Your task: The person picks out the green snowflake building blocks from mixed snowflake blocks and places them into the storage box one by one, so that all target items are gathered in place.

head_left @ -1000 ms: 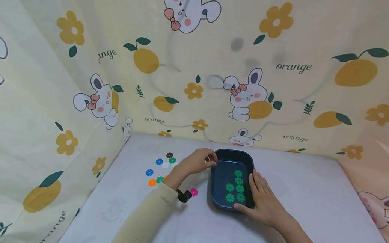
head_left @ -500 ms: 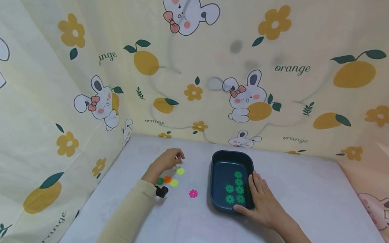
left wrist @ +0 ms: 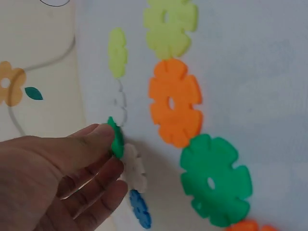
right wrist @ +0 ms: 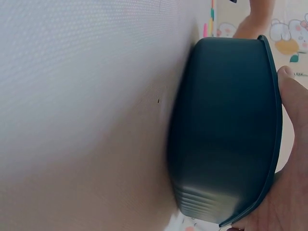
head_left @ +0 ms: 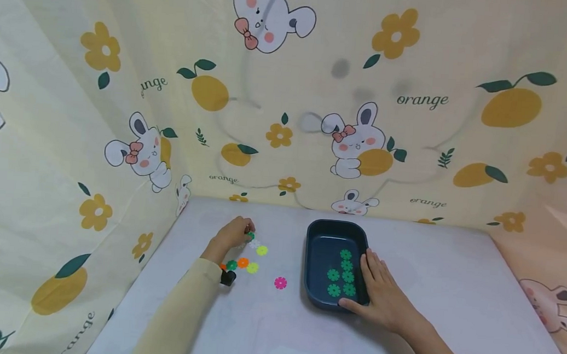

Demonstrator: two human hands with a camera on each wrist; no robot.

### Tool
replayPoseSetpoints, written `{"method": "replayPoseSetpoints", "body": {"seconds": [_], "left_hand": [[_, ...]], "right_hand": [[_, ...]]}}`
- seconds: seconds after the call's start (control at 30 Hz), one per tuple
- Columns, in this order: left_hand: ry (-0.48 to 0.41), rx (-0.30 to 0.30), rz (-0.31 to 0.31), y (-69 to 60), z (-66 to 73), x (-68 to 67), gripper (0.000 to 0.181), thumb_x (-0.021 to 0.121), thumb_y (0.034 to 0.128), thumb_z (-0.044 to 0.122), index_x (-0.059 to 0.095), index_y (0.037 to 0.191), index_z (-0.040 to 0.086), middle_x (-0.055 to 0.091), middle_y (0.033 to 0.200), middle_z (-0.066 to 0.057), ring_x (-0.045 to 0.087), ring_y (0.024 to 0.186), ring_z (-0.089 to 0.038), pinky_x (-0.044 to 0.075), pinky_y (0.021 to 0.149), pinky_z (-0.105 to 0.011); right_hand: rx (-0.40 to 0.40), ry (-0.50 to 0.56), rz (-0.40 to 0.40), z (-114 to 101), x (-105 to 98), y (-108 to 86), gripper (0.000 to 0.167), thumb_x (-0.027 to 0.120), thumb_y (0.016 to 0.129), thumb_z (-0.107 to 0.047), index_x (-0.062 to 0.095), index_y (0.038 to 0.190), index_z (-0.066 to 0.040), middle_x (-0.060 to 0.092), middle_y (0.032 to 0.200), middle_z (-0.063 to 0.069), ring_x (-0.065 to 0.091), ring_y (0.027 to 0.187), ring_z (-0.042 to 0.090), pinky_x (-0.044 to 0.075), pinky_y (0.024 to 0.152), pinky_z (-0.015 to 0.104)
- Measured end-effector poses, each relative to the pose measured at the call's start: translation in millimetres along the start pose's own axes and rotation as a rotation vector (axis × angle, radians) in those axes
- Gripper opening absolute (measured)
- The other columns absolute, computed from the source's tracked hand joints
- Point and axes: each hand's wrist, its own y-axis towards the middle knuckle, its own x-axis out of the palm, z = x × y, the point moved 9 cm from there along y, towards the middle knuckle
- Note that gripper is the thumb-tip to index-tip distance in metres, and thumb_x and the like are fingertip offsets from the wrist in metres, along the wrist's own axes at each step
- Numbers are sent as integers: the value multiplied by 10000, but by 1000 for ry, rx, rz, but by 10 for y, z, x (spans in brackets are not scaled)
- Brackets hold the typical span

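Observation:
My left hand is at the far left of the table and pinches a green flower-shaped plastic disc between thumb and fingers. Close by lie a white disc, a blue disc and a translucent disc. My right hand rests along the right rim of a dark blue rectangular tray, its fingers straight and its thumb at the near corner. Several green discs lie flat on the tray's floor, in its right part.
Loose discs lie left of the tray: yellow ones, an orange one, another green one. A pink disc sits nearer the tray. The white tabletop ends at a printed curtain.
My left hand has moved left from the tray's far-left edge to the loose discs and now pinches a green one. The right hand has stayed on the tray.

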Motion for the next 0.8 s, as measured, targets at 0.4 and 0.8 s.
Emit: {"method": "replayPoseSetpoints", "body": {"seconds": [0.4,0.8], "left_hand": [[36,3,-36,44,-58,45,189,752,1017,101,644,1171,86,545,1099,-80,556,1003,-238,519,998,-407],[-92,99,11,-3,365,-79,118,708,1026,26,691,1124,90,671,1035,-62,609,972,-219,549,921,-383]], "right_hand": [[-8,-13,10,-45,-46,0,1254,679,881,-783,228,1651,98,120,1755,290,135,1624,471,186,1280,637],[-4,-24,8,-39,-55,-7,1254,678,884,-780,221,1652,99,128,1751,297,145,1621,478,192,1276,644]]}}
